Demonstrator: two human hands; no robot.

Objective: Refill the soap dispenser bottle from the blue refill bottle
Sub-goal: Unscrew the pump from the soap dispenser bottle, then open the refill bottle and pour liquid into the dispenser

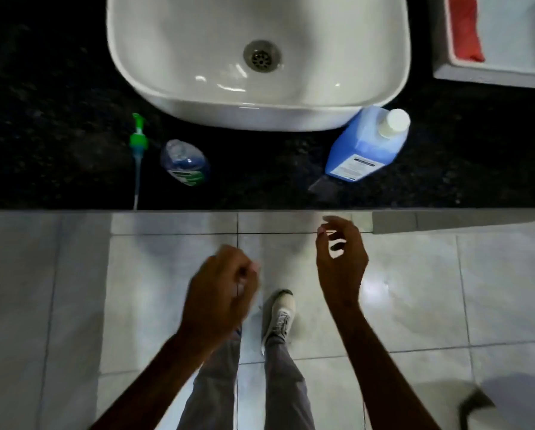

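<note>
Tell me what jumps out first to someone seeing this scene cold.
The white basin dominates the top, sitting on a black counter. The blue refill bottle, white cap on, stands at the basin's right; at its left stands the open soap dispenser bottle, with its green pump lying beside it. Below the counter edge, the left hand and right hand hang empty over pale floor tiles.

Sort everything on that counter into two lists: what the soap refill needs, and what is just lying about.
For the refill:
- blue refill bottle, white cap on
- soap dispenser bottle, pump off
- green pump, lying beside it

Just lying about:
- white sink
- white bin with something red in it
</note>
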